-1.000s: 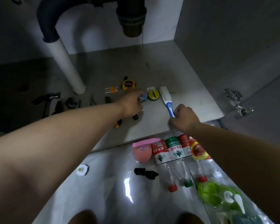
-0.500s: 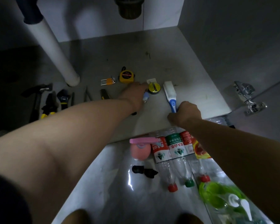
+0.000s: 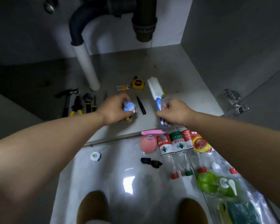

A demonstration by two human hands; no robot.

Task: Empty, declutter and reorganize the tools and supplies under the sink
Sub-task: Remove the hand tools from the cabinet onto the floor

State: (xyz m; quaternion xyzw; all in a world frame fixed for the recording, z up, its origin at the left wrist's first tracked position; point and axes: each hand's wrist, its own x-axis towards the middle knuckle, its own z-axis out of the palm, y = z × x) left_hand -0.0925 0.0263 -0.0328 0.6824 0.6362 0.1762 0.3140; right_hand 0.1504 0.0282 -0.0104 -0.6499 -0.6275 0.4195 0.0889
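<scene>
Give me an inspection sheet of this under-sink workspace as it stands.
Surface: grey cabinet floor, bare at the back.
Job's things: black-handled hammer, yellow-handled pliers, yellow tape measure laid in a row; white-and-blue scrub brush; small blue-and-white object.
Clutter: clear plastic bottles, pink round sponge on the glossy tiled floor outside.
Hands: left hand grips the blue-and-white object; right hand grips the brush handle.
Cables: nothing seen.
Surroundings: dark drain pipe, white pipe, metal door hinge.
</scene>
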